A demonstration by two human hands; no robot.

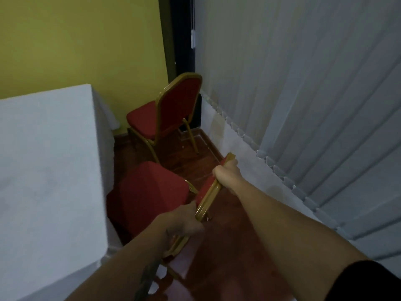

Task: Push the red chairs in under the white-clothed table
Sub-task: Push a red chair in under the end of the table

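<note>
I have my left grip (184,220) and right grip (226,172) clamped on the near red chair's (149,192) gold backrest; its seat touches the white-clothed table (50,159) at 9 o'clock. A 2nd red chair (173,105) stands at 12.

Table (47,161) left, near chair (149,192) beside it, another chair (169,109) apparently behind

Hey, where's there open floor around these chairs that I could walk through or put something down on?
Bare floor runs between the near chair and the blinds, and a smaller patch lies between it and the far chair. It is tight along the white-clothed table, where the near seat crowds the cloth.
</note>
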